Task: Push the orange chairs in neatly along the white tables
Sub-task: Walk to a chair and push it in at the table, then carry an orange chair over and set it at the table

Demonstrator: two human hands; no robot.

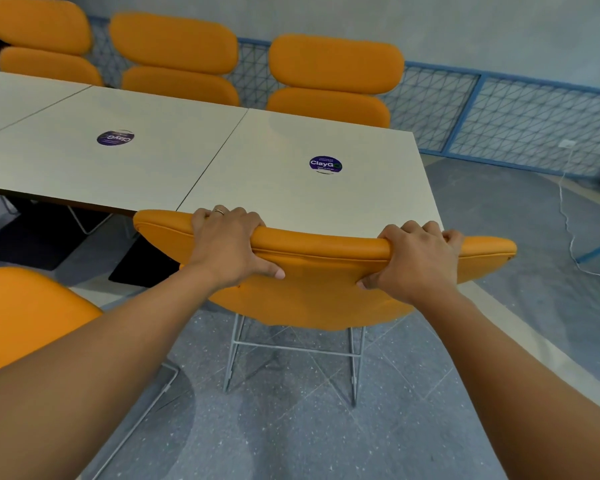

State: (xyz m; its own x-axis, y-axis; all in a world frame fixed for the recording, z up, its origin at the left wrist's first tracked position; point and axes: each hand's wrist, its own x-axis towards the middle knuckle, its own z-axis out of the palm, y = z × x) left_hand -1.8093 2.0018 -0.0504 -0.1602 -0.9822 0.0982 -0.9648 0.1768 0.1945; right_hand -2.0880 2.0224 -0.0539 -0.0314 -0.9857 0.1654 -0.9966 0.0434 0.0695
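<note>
Gripping orange chair (312,292) backrest top | left hand (227,245), right hand (414,261) curled over it | white table (284,161) just beyond

Arms out fwd; left hand (227,247) & right hand (414,263) curled over chair back (326,292), thumbs near side.

Blue mesh railing (520,119), white cable (567,220) (on floor)

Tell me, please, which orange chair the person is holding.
The near-side chair at the end table: only its backrest is gripped, by left hand and right hand.
</note>
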